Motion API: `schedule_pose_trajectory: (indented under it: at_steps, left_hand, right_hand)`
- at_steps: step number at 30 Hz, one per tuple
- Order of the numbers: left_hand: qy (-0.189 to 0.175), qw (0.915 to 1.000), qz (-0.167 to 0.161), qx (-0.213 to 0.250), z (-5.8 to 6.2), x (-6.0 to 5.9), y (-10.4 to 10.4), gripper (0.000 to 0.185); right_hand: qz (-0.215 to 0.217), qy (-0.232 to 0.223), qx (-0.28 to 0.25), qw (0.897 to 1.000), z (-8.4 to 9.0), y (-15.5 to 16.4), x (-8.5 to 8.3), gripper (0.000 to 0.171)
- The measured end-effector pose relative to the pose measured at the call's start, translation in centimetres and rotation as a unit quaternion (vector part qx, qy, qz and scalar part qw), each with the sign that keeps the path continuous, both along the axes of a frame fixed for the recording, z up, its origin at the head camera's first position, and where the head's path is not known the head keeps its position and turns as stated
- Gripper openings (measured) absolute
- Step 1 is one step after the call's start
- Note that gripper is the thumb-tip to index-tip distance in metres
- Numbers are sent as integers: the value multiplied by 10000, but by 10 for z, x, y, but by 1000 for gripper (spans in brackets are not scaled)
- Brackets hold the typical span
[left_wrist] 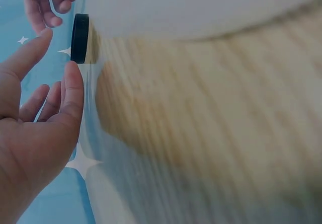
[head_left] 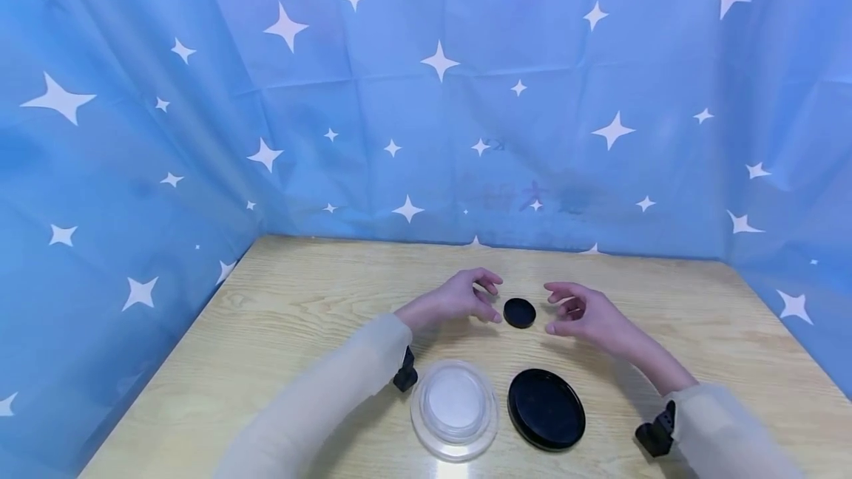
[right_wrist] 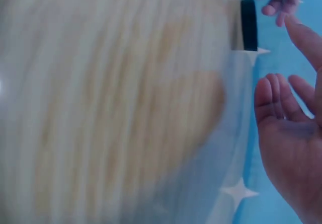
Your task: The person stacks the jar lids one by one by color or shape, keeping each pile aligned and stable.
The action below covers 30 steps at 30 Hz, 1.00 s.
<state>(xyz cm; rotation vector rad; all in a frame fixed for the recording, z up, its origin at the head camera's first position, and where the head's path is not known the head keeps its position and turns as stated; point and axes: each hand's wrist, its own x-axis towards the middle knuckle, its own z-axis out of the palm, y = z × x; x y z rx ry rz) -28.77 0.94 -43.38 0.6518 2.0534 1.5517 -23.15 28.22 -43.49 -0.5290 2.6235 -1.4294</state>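
Note:
A small round black lid-like disc [head_left: 519, 313] lies on the table between the two hands. My left hand [head_left: 469, 296] hovers just to its left, thumb and fingers apart and relaxed, holding nothing. On the other side, my right hand [head_left: 586, 313] is held with loosely bent fingers and nothing in them. The left wrist view shows the disc [left_wrist: 80, 39] as a low dark rim beyond the fingertips. In the right wrist view the disc [right_wrist: 249, 25] stands clear of the fingers too. Neither hand appears to touch it.
Nearer the front, a clear round plastic container [head_left: 455, 410] sits beside a larger black round dish [head_left: 546, 409], below the forearms. The wood-grain table [head_left: 299, 301] is backed by a blue star-patterned curtain [head_left: 373, 109].

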Motion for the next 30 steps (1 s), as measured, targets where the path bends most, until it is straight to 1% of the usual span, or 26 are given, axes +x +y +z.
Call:
schedule_pose_trajectory:
  at_steps: [4,11,14,22,25,30]
  left_hand:
    - [72,9999,-10,-105,2,-6,5,69]
    - [368,9984,46,-419,2,-12,9,67]
    - [394,9983,27,-435,1,-14,11,66]
    - [220,9990,-63,-391,-3,-14,12,62]
    - [278,9985,-82,-455,-4,-14,14,59]
    - [511,9961,-162,-704,-3,-17,17,57]
  right_hand:
    - [52,-250,-55,9997,-3,-5,-6,76]
    - [144,-378,46,9992,-3,-13,-12,79]
    - [136,-438,61,9989,-4,-14,-14,77]
    - [280,-451,106,9985,-8,-17,-16,72]
    - [286,-456,156,9984,-10,-19,-17,72]
    - [157,-376,291,9987,-11,-19,-18,67]
